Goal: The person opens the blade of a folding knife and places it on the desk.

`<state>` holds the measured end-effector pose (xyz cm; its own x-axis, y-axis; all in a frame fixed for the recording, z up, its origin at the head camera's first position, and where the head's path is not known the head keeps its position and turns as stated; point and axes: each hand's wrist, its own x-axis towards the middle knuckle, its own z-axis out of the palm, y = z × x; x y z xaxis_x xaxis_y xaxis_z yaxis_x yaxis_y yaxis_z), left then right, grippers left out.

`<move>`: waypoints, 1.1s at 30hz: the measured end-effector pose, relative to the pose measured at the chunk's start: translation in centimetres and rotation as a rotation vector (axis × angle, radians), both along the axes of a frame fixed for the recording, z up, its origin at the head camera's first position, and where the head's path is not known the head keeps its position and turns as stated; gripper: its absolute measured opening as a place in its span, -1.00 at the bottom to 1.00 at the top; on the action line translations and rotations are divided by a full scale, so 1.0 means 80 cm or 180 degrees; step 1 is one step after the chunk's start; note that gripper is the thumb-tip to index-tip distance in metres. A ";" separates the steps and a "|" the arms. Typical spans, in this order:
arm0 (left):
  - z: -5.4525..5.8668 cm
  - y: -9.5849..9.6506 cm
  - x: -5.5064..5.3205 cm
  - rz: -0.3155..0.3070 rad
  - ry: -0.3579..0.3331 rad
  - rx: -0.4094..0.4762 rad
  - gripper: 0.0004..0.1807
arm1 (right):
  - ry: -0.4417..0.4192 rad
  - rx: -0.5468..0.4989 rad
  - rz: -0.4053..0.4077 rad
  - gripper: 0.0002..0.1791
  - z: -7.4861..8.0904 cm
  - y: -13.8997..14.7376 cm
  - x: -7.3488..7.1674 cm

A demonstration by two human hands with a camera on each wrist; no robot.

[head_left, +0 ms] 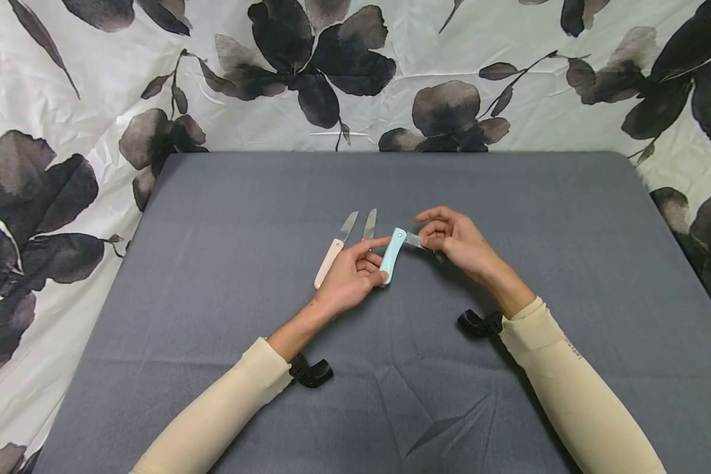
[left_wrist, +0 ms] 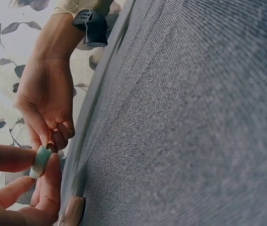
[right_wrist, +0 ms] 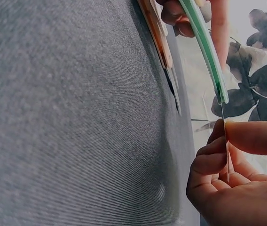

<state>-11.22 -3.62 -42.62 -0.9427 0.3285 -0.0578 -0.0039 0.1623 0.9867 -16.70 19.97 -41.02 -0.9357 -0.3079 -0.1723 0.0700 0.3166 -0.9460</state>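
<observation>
My left hand (head_left: 348,282) grips the light blue handle of a folding knife (head_left: 393,255) above the table. Pinched between the thumb and fingers of my right hand (head_left: 459,241) is its metal blade (head_left: 413,239), which stands out at an angle from the handle's upper end. The right wrist view shows the blade (right_wrist: 223,113) edge-on, coming out of the green-looking handle (right_wrist: 204,42). Beyond my left hand lies a folding knife with a pale pink handle (head_left: 330,261), its blade out. Beside it another knife blade (head_left: 370,224) shows; my left hand hides its handle.
A grey cloth covers the table (head_left: 243,421), with creases near the front. Behind and beside it hangs a white floral sheet (head_left: 438,59). Black wrist mounts (head_left: 313,372) stick out under both cream sleeves (head_left: 575,375).
</observation>
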 end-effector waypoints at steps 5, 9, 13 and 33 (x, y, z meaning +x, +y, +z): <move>0.003 -0.003 -0.001 -0.0019 -0.0005 -0.0030 -0.31 | 0.0048 0.0020 0.0009 -0.55 0.004 -0.001 -0.001; 0.004 -0.004 0.000 -0.0035 -0.0016 -0.0059 -0.32 | 0.0088 0.0077 0.0021 -0.56 0.007 -0.001 -0.001; 0.004 -0.004 0.001 0.0008 -0.0038 -0.0042 -0.31 | 0.0078 0.0067 -0.0004 -0.56 0.006 0.000 -0.001; 0.003 0.001 -0.002 0.0438 -0.0063 0.0244 -0.33 | -0.0367 -0.0305 -0.0275 -0.59 0.002 0.001 0.001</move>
